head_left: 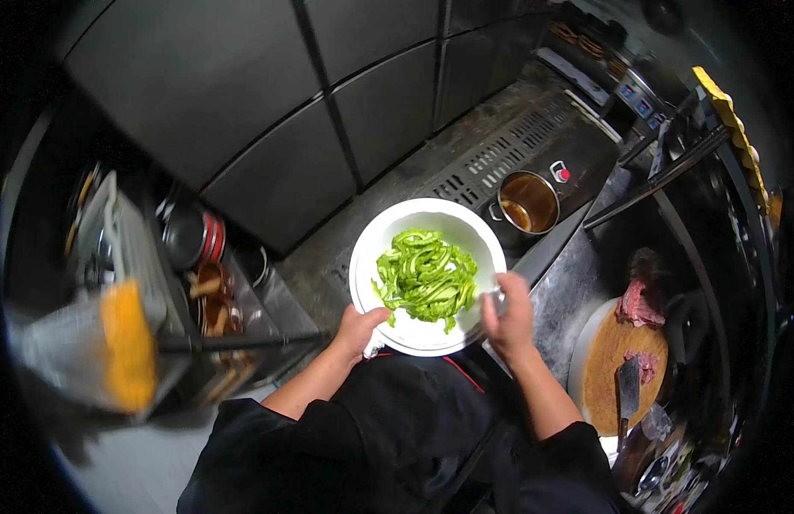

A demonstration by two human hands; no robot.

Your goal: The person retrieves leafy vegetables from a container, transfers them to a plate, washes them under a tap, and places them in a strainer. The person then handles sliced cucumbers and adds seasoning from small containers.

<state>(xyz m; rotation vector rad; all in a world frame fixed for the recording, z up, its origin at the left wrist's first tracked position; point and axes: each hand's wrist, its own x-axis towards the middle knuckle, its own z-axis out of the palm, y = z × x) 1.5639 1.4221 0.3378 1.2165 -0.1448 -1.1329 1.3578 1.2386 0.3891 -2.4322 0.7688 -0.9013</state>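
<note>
A round white bowl is held up in front of my body, between my two hands. Sliced green vegetable pieces, curved and pale at the edges, are heaped inside it. My left hand grips the bowl's near left rim, thumb on top. On the right side, my right hand is closed on the rim, slightly blurred; a small greyish part shows beside its fingers, and I cannot make out what it is.
To the right, a round wooden chopping board bears raw red meat and a cleaver. A metal pot of brown liquid stands on the floor near a drain grate. Shelving with pans lines the left; steel cabinets stand ahead.
</note>
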